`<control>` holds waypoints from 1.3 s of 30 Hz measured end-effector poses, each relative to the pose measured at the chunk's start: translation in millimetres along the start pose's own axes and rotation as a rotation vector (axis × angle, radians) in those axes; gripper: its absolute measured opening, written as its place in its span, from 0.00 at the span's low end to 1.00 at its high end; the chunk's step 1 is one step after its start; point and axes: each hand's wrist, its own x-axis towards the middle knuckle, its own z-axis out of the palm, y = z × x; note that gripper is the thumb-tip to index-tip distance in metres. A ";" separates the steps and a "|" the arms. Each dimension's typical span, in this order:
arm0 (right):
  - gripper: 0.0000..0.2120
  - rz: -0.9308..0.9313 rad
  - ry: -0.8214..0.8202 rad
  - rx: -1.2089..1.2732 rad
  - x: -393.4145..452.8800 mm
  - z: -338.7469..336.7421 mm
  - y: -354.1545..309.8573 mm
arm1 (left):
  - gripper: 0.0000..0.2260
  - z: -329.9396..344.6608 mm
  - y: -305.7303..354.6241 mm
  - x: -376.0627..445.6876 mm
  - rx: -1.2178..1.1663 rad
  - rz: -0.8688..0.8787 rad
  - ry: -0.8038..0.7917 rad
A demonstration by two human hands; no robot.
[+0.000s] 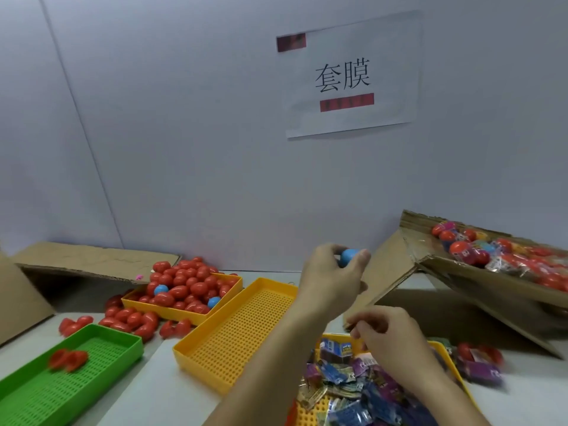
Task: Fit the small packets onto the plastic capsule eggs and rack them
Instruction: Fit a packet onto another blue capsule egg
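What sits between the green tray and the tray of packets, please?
In the head view, an empty yellow tray lies between the green tray and the packet tray.

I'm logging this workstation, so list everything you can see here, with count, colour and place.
Egg pile: many, mostly red, two blue, heaped in far yellow tray, spilling left.
Empty yellow tray: one, centre.
Green tray: one, near left, red egg pieces inside.
Packets: many, blue and purple, near-right yellow tray.
Cardboard box: one, brown, right, holding wrapped eggs.
Wall sign: one, white.
Blue egg: one, in left hand.
Hands: left hand raised; right hand over packets.
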 end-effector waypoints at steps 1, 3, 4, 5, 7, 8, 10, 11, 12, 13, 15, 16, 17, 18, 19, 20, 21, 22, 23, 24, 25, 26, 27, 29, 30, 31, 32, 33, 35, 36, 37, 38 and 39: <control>0.11 -0.020 -0.020 -0.056 -0.4 -0.7 0.7 | 0.12 1.5 -0.5 -9.9 0.013 0.018 -0.004; 0.11 -0.049 -0.048 -0.141 -3.0 -1.3 -0.6 | 0.13 -2.4 -6.8 -25.6 0.023 0.033 0.019; 0.10 -0.063 -0.056 -0.158 -3.7 -1.4 -1.2 | 0.14 -6.8 -13.0 -31.2 0.017 0.040 0.045; 0.10 -0.075 -0.064 -0.179 -4.5 -0.8 -1.6 | 0.14 -11.4 -21.8 -35.2 0.009 0.043 0.072; 0.08 -0.108 -0.113 -0.257 -4.5 2.6 -3.1 | 0.16 -20.4 -44.0 -38.7 -0.003 0.007 0.119; 0.07 -0.125 -0.149 -0.301 -4.3 5.3 -3.3 | 0.17 -24.8 -54.5 -37.6 -0.002 -0.028 0.128; 0.04 -0.151 -0.212 -0.391 -5.1 10.4 -5.3 | 0.17 -30.1 -69.4 -30.7 -0.015 -0.092 0.136; 0.03 -0.156 -0.231 -0.425 -6.1 12.2 -7.1 | 0.17 -31.0 -73.7 -26.6 -0.032 -0.106 0.142; 0.04 -0.155 -0.239 -0.445 -7.3 13.5 -8.5 | 0.17 -30.7 -76.6 -23.2 -0.049 -0.107 0.145; 0.07 -0.147 -0.245 -0.465 -8.3 14.2 -9.7 | 0.17 -29.1 -78.3 -20.7 -0.064 -0.100 0.145; 0.12 -0.126 -0.267 -0.518 -10.5 15.7 -12.0 | 0.16 -24.8 -79.9 -19.1 -0.090 -0.088 0.136; 0.14 -0.121 -0.289 -0.542 -11.4 16.6 -13.1 | 0.16 -23.7 -80.0 -19.4 -0.101 -0.085 0.134; 0.15 -0.120 -0.314 -0.562 -12.3 17.3 -13.7 | 0.16 -23.5 -79.7 -20.3 -0.111 -0.083 0.133; 0.14 -0.122 -0.332 -0.580 -13.1 18.0 -14.0 | 0.16 -24.0 -79.1 -21.2 -0.122 -0.084 0.133; 0.12 -0.124 -0.340 -0.595 -13.9 18.5 -14.5 | 0.15 -25.1 -78.3 -21.8 -0.134 -0.083 0.133; 0.10 -0.125 -0.339 -0.602 -14.5 18.6 -14.9 | 0.15 -26.4 -77.4 -22.2 -0.146 -0.079 0.132; 0.07 -0.129 -0.335 -0.601 -14.6 18.3 -15.0 | 0.15 -27.8 -76.5 -22.4 -0.159 -0.071 0.132; 0.05 -0.134 -0.331 -0.594 -14.5 18.0 -14.8 | 0.14 -28.9 -75.9 -22.6 -0.172 -0.063 0.132; 0.04 -0.140 -0.327 -0.586 -14.3 17.5 -14.3 | 0.14 -29.8 -75.2 -22.6 -0.183 -0.058 0.132; 0.03 -0.144 -0.324 -0.581 -14.3 17.4 -14.1 | 0.14 -30.6 -74.6 -22.4 -0.191 -0.056 0.133; 0.03 -0.148 -0.321 -0.579 -14.4 17.4 -13.8 | 0.14 -31.3 -73.9 -22.3 -0.201 -0.057 0.132; 0.03 -0.155 -0.320 -0.579 -14.4 17.5 -13.2 | 0.14 -31.8 -73.6 -22.1 -0.209 -0.059 0.130; 0.03 -0.164 -0.321 -0.579 -14.1 17.8 -12.4 | 0.14 -32.3 -73.4 -22.2 -0.216 -0.063 0.125; 0.04 -0.175 -0.333 -0.573 -13.2 17.8 -10.6 | 0.15 -32.4 -73.4 -22.5 -0.226 -0.072 0.107; 0.04 -0.171 -0.340 -0.563 -12.6 17.2 -9.7 | 0.15 -32.3 -73.3 -22.7 -0.232 -0.076 0.098; 0.04 -0.166 -0.344 -0.543 -11.9 16.1 -8.9 | 0.15 -32.2 -73.3 -22.7 -0.233 -0.081 0.091; 0.05 -0.165 -0.339 -0.514 -11.0 14.5 -8.3 | 0.16 -32.2 -73.7 -22.5 -0.229 -0.090 0.088; 0.06 -0.170 -0.317 -0.477 -9.9 12.6 -7.6 | 0.16 -31.8 -74.2 -22.1 -0.228 -0.103 0.084; 0.07 -0.190 -0.224 -0.402 -6.9 8.5 -5.9 | 0.13 -30.7 -75.1 -21.0 -0.259 -0.139 0.078; 0.07 -0.195 -0.167 -0.364 -5.6 6.7 -4.9 | 0.10 -30.3 -75.1 -20.6 -0.285 -0.161 0.076; 0.07 -0.193 -0.116 -0.322 -4.5 5.1 -4.2 | 0.07 -30.2 -74.4 -20.3 -0.314 -0.181 0.078; 0.08 -0.183 -0.075 -0.271 -3.4 3.7 -3.6 | 0.03 -30.6 -73.6 -20.0 -0.344 -0.195 0.080; 0.08 -0.168 -0.047 -0.209 -2.8 2.7 -3.3 | 0.02 -31.0 -72.8 -19.9 -0.356 -0.204 0.080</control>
